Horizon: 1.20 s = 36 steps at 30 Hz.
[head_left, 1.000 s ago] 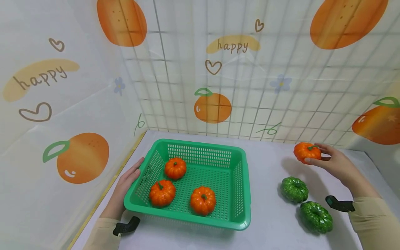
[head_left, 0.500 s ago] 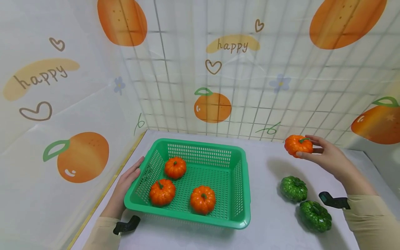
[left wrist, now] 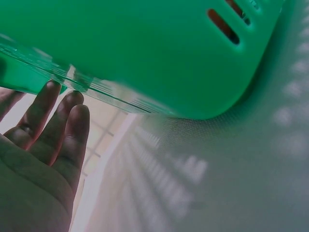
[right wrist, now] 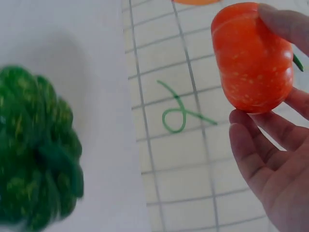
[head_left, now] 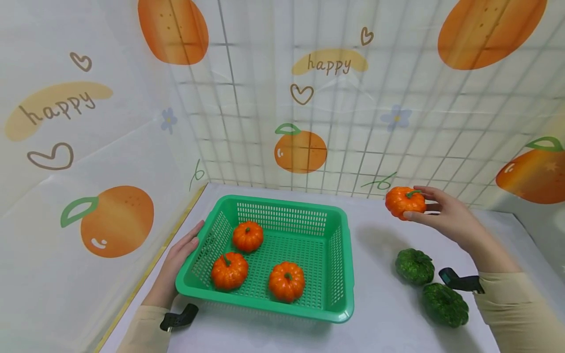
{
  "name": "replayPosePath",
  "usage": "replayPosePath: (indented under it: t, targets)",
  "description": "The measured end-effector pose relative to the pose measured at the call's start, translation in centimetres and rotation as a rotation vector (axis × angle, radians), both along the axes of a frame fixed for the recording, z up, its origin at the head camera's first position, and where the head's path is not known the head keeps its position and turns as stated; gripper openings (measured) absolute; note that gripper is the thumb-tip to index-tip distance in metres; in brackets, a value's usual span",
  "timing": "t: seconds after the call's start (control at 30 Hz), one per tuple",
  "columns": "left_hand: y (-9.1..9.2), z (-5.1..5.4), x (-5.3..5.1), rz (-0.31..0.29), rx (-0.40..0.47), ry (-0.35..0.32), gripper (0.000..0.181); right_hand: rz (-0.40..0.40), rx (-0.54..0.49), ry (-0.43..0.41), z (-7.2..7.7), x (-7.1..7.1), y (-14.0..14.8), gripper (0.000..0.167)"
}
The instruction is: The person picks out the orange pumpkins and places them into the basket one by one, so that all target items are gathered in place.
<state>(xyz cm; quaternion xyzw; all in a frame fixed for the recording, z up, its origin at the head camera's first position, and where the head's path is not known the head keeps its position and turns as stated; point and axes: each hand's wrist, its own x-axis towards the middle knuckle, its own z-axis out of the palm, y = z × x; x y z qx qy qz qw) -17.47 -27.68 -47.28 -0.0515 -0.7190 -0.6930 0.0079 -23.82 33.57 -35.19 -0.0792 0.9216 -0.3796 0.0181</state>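
Note:
Between the thumb and fingers of my right hand (head_left: 452, 218) is a small orange pumpkin (head_left: 404, 202), held above the table right of the basket. The right wrist view shows that same orange pumpkin (right wrist: 252, 58) pinched, its green stem partly hidden by the hand. My left hand (head_left: 175, 262) lies with straight fingers against the left outer side of the green basket (head_left: 265, 306). In the left wrist view its fingertips (left wrist: 77, 113) are at the basket wall. Inside the basket sit three orange pumpkins: one at the back left (head_left: 248, 237), another at the front left (head_left: 229, 271), and one nearer the middle (head_left: 287, 282).
Two green pumpkins, a farther one (head_left: 415, 266) and a nearer one (head_left: 445, 304), lie on the white table (head_left: 375, 304) beside my right forearm. A patterned cloth wall (head_left: 247, 147) over a wire grid rises behind the table, with another wall on the left.
My right hand has carried the orange pumpkin leftward and slightly up, toward the basket. The left hand and the basket have stayed where they were.

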Motion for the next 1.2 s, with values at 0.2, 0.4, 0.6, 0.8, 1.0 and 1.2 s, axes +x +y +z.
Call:
replayPosePath:
  t: [0.2,0.4,0.6,0.8,1.0,1.2]
  targets:
    - [0.0,0.1,0.0,0.006,-0.010,-0.013,0.053,0.042,-0.004,0.007,0.5,0.2,-2.2,0.090]
    - [0.0,0.3,0.2,0.009,-0.028,-0.018,0.052,0.099,-0.029,0.005,0.6,0.0,-4.3,0.091]
    - [0.1,0.3,0.3,0.000,-0.032,-0.016,0.051,0.145,-0.035,-0.001,-0.1,-0.3,-6.1,0.088]
    - [0.0,0.2,0.1,0.008,-0.027,-0.002,0.052,0.218,-0.042,0.005,-0.7,-0.6,-7.9,0.084]
    - [0.0,0.2,0.2,0.001,-0.024,0.008,0.052,0.258,-0.062,-0.009,-0.9,-0.6,-10.0,0.080]
    - [0.1,0.3,0.3,-0.004,-0.035,0.003,0.052,0.323,-0.074,0.023,-1.2,-0.7,-12.1,0.079]
